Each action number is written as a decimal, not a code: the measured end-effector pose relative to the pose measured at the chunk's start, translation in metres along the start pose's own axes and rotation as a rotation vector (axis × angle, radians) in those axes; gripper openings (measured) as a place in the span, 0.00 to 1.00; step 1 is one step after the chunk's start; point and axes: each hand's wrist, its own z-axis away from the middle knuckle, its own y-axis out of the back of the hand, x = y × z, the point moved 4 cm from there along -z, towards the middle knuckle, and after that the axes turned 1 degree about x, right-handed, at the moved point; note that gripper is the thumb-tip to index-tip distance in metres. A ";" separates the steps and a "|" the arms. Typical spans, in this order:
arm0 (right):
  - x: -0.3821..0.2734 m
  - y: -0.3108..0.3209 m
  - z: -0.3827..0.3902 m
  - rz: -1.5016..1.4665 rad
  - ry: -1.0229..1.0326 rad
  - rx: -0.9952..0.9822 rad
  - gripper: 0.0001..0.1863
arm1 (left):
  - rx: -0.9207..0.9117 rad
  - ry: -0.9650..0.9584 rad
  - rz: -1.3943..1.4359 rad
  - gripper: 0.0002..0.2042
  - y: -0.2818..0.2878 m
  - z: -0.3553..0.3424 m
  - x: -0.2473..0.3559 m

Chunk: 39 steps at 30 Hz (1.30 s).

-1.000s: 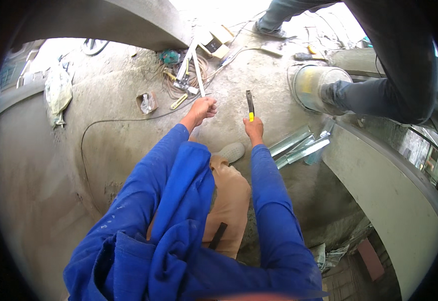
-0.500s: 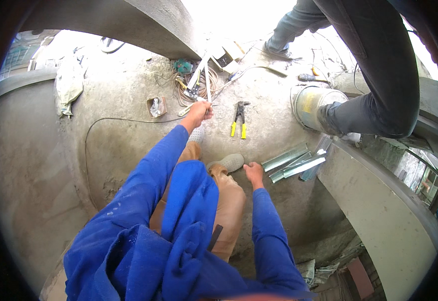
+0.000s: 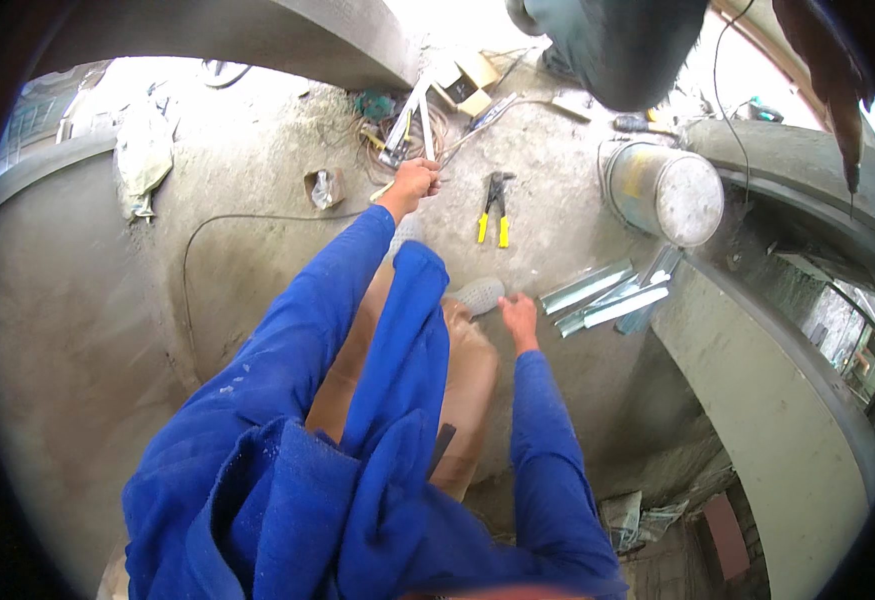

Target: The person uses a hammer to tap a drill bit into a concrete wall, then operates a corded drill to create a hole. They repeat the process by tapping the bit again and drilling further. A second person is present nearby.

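Left hand [image 3: 415, 181] clenched around a metal strip [image 3: 425, 125], right hand [image 3: 519, 315] released flat on the concrete floor [image 3: 257, 260] near pliers [image 3: 494, 205], open floor leftward.

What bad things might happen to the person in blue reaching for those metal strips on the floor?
The left hand grips thin metal strips beside tangled wires; the edges might cut a bare palm, or the wires could snag. The right hand rests near more metal strips that may be sharp. The yellow-handled pliers and a cable lie loose on the floor, so someone could trip.
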 end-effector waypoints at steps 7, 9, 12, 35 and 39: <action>-0.052 -0.003 -0.014 -0.139 -0.014 -0.011 0.26 | 0.232 0.036 0.018 0.16 0.067 0.008 -0.100; -0.058 -0.004 -0.014 -0.187 0.011 -0.037 0.24 | 0.398 0.043 0.014 0.15 0.116 -0.004 -0.133; -0.054 -0.003 -0.012 -0.147 0.018 -0.043 0.23 | 0.677 0.011 -0.370 0.18 0.204 -0.027 -0.158; -0.078 0.075 0.006 -0.247 -0.057 0.197 0.26 | -0.003 -0.301 -0.656 0.23 0.080 0.115 -0.057; -0.099 0.137 0.005 -0.579 -0.099 0.276 0.26 | -0.178 -0.523 -0.834 0.23 -0.026 0.107 0.031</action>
